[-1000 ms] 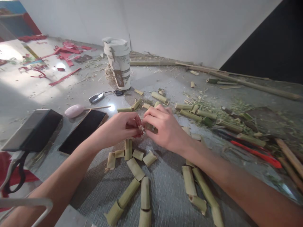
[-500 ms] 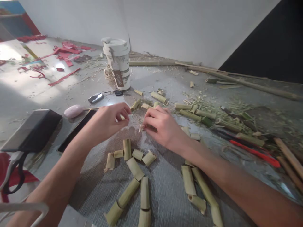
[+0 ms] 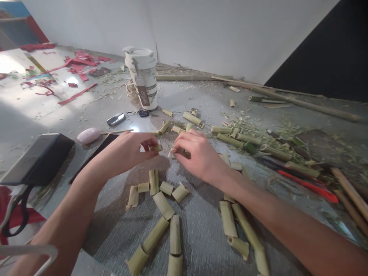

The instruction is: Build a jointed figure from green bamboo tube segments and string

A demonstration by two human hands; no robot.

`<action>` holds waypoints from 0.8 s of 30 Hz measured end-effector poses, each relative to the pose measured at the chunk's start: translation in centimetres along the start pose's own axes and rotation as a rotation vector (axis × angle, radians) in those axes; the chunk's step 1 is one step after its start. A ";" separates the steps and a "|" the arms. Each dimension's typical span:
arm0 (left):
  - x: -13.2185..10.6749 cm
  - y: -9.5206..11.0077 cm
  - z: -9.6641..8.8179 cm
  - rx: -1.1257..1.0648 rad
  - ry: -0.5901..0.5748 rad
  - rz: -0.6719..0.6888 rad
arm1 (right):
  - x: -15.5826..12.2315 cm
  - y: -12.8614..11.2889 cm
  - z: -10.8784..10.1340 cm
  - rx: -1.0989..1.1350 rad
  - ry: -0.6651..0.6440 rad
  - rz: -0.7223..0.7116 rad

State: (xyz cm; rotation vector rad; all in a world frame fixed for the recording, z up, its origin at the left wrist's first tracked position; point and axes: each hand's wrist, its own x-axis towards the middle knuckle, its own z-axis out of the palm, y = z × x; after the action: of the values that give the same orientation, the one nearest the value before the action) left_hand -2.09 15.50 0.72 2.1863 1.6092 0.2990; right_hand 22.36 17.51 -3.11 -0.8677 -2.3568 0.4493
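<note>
My left hand [image 3: 126,151] pinches a short green bamboo piece [image 3: 156,147] between thumb and fingertips, just above the grey mat [image 3: 198,226]. A small gap apart, my right hand [image 3: 197,155] grips another bamboo piece [image 3: 181,152], whose pale end pokes out toward the left hand. Below both hands lie several cut bamboo segments [image 3: 163,205] in loose rows on the mat.
A lidded paper cup [image 3: 143,76] stands at the back. A phone [image 3: 92,157], a dark case [image 3: 37,157], a pink object [image 3: 88,135] and a key fob [image 3: 115,119] lie left. Red-handled cutters [image 3: 304,184], long bamboo sticks [image 3: 304,101] and shavings lie right.
A second ago both hands met on one piece. My left hand drew away to the left, took a small bamboo piece, and has come back toward the right hand.
</note>
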 end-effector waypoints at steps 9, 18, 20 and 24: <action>-0.3 1.2 0.5 -0.415 -0.116 0.040 | 0.1 -0.1 0.0 0.029 0.088 0.021; -0.1 1.1 0.9 -0.448 -0.139 0.022 | -0.2 -0.2 0.0 -0.034 0.073 -0.013; -0.1 1.4 0.9 -0.437 -0.143 0.012 | -0.2 -0.2 0.1 -0.053 0.052 -0.039; 0.1 1.6 0.9 -0.457 -0.170 -0.013 | -0.2 0.0 0.2 -0.010 0.049 -0.044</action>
State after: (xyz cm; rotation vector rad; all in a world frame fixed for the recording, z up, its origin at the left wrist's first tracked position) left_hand -0.32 15.03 0.56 1.8007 1.3094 0.4181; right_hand 22.35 17.35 -3.33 -0.8209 -2.3302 0.3941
